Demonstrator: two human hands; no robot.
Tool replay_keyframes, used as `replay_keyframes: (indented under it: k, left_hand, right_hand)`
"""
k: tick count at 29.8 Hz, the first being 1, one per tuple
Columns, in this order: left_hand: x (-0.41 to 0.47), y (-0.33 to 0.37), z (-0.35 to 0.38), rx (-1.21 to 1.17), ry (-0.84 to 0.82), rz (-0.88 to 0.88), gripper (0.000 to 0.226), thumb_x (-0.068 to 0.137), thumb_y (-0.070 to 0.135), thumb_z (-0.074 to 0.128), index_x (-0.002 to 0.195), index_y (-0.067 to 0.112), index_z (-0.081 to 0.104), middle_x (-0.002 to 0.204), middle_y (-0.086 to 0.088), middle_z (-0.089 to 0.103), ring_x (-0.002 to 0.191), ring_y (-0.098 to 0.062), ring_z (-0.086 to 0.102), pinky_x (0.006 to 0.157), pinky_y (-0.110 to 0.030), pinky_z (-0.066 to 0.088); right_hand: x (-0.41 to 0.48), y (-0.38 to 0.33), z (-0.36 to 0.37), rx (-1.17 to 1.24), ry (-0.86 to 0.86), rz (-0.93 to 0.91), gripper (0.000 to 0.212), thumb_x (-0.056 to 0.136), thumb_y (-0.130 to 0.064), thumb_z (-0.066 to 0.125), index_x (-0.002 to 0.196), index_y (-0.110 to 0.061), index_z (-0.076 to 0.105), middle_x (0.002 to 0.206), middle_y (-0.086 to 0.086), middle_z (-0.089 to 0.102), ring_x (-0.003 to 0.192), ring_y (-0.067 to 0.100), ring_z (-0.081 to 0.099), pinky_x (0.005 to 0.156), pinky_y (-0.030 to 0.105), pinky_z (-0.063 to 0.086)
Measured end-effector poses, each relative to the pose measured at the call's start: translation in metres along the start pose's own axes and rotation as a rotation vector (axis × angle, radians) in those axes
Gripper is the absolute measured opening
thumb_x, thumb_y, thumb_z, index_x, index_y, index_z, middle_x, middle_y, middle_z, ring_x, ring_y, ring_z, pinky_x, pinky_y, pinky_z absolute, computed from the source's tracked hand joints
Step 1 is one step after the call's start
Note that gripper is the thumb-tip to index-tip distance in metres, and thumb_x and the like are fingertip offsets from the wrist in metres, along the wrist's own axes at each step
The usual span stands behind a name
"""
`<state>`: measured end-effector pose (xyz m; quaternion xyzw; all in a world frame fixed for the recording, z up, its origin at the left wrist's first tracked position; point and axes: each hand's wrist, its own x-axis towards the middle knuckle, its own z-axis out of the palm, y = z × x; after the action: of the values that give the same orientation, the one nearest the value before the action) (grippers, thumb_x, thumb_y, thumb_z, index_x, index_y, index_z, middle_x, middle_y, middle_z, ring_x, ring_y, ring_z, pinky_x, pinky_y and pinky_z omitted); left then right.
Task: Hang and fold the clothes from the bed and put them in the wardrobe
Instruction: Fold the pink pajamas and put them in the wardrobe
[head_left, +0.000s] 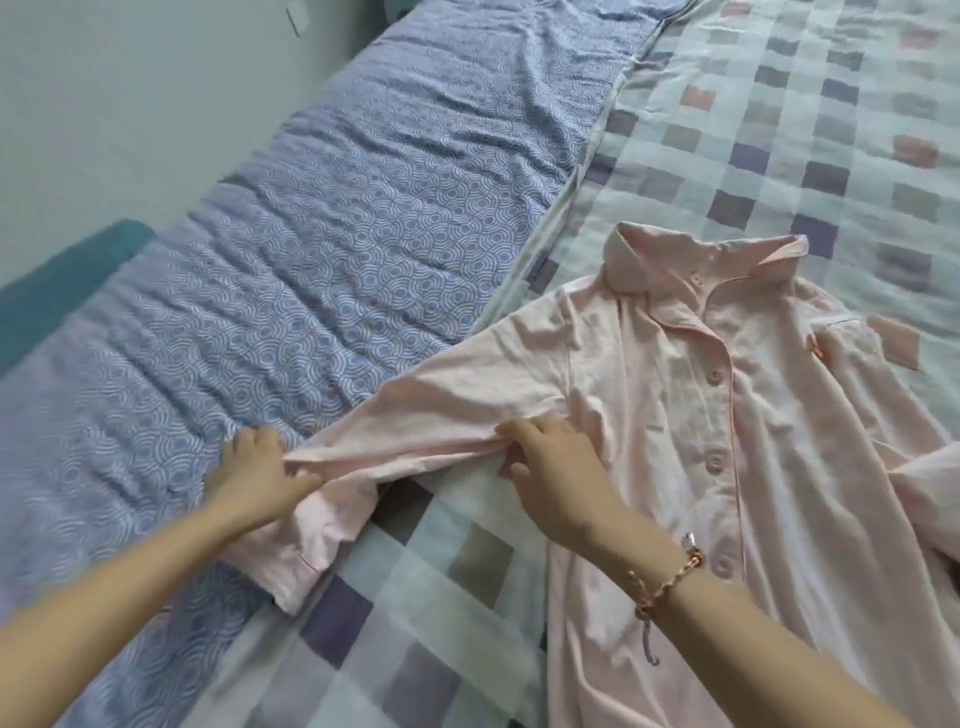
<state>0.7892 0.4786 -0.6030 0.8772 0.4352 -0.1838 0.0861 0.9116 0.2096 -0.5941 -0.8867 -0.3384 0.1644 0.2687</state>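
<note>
Shirt: a pink shirt (727, 415) with buttons down its front lies front up on the bed, its collar (649, 265) at the end away from the person.
Under the shirt: a checked cover (779, 130) in pale squares of grey, purple and pink carries the body of the shirt.
Sleeve: one long sleeve (441, 415) runs out from the shirt's shoulder across the edge of the checked cover and onto a blue sheet (363, 208) printed with rings, which lies beside the shirt on that side.
Cuff: the cuff (306, 561) is turned back towards the person, so the sleeve bends near its outer end.
Left grip: the left grip (260, 467) holds the sleeve at that bend, far from the shirt's body, with the fingers curled round the edge of the fabric.
Right grip: the right grip (550, 467) holds the same sleeve close to where it joins the shirt, fingers on top of the fabric and the thumb below it.
Wrist: a beaded bracelet (670, 579) sits on the right wrist, over the lower front of the shirt.
Beyond the sheet: a pale wall (130, 104) stands on the far side of the blue sheet from the shirt.
</note>
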Motion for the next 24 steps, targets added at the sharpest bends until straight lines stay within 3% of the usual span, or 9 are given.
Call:
replay_keyframes:
  k: [3,5,8,12,16,18,20,22,24]
  left_hand:
    - [-0.005,-0.021,0.001,-0.264,-0.218,-0.238,0.084,0.074,0.053,0.07,0.126,-0.008,0.046,0.12,-0.022,0.051,0.106,-0.034,0.054,0.079,-0.032,0.044]
    - [-0.009,-0.028,0.001,-0.498,-0.341,-0.309,0.07,0.071,0.047,0.075,0.109,-0.009,0.059,0.093,-0.018,0.06,0.074,-0.026,0.058,0.056,-0.026,0.04]
    - [-0.025,-0.053,-0.004,-0.44,-0.453,-0.389,0.041,0.084,0.042,0.065,0.073,0.004,0.054,0.052,-0.008,0.048,0.04,-0.016,0.039,0.04,-0.015,0.03]
    - [-0.036,-0.062,0.002,-0.704,-0.64,-0.533,0.046,0.091,0.045,0.054,0.06,0.011,0.05,0.039,0.001,0.048,0.035,-0.009,0.044,0.035,-0.013,0.036]
    - [-0.031,-0.049,0.023,-0.966,-0.332,-0.565,0.04,0.093,0.031,0.052,0.06,0.008,0.054,0.036,-0.001,0.048,0.027,-0.012,0.044,0.034,-0.011,0.032]
    - [-0.032,-0.054,0.031,-0.896,-0.07,-0.501,0.033,0.088,0.023,0.053,0.07,-0.003,0.063,0.06,-0.016,0.065,0.055,-0.028,0.064,0.051,-0.031,0.051]
    - [-0.035,-0.059,0.02,-0.9,0.132,-0.428,0.03,0.086,0.018,0.053,0.068,-0.004,0.062,0.074,-0.019,0.067,0.075,-0.035,0.063,0.067,-0.037,0.049]
    - [-0.029,-0.071,-0.008,-1.199,0.244,-0.368,0.023,0.086,0.012,0.053,0.065,0.005,0.06,0.061,-0.007,0.065,0.068,-0.027,0.061,0.063,-0.03,0.047]
    - [-0.022,-0.09,-0.044,-1.571,0.248,-0.344,0.021,0.086,0.007,0.046,0.068,0.01,0.056,0.045,0.007,0.059,0.052,-0.01,0.057,0.049,-0.019,0.048]
  right_hand:
    - [0.006,-0.012,0.013,-0.102,0.02,-0.007,0.049,0.076,0.003,0.055,0.122,-0.014,0.057,0.115,0.012,0.058,0.103,0.037,0.054,0.085,0.039,0.039]
    - [0.008,-0.011,0.016,-0.147,0.054,-0.003,0.048,0.067,0.01,0.059,0.11,-0.01,0.064,0.101,0.015,0.063,0.088,0.04,0.058,0.073,0.039,0.042]
    - [0.017,-0.025,0.023,-0.163,0.069,-0.009,0.043,0.064,0.012,0.06,0.102,-0.007,0.066,0.092,0.016,0.063,0.084,0.04,0.058,0.07,0.043,0.046]
    - [0.03,-0.05,0.039,-0.174,0.055,-0.053,0.035,0.069,0.009,0.063,0.1,-0.006,0.067,0.094,0.017,0.063,0.087,0.041,0.058,0.075,0.043,0.046]
    - [0.036,-0.065,0.046,-0.156,0.001,-0.038,0.031,0.084,-0.002,0.053,0.113,-0.009,0.062,0.112,0.013,0.058,0.103,0.034,0.05,0.087,0.039,0.036]
    - [0.036,-0.07,0.049,-0.168,0.008,-0.039,0.031,0.082,0.0,0.053,0.11,-0.008,0.063,0.111,0.013,0.059,0.101,0.034,0.051,0.086,0.039,0.036]
    - [0.034,-0.071,0.047,-0.153,0.064,-0.014,0.034,0.076,0.006,0.056,0.107,-0.005,0.064,0.107,0.016,0.06,0.098,0.038,0.052,0.084,0.041,0.037]
    - [0.034,-0.071,0.043,-0.15,0.117,0.005,0.042,0.071,0.005,0.059,0.112,-0.004,0.061,0.114,0.018,0.055,0.103,0.041,0.05,0.088,0.044,0.037]
    - [0.034,-0.072,0.038,-0.188,0.056,0.055,0.059,0.073,-0.014,0.061,0.13,-0.011,0.047,0.137,0.014,0.039,0.125,0.036,0.037,0.102,0.043,0.026]
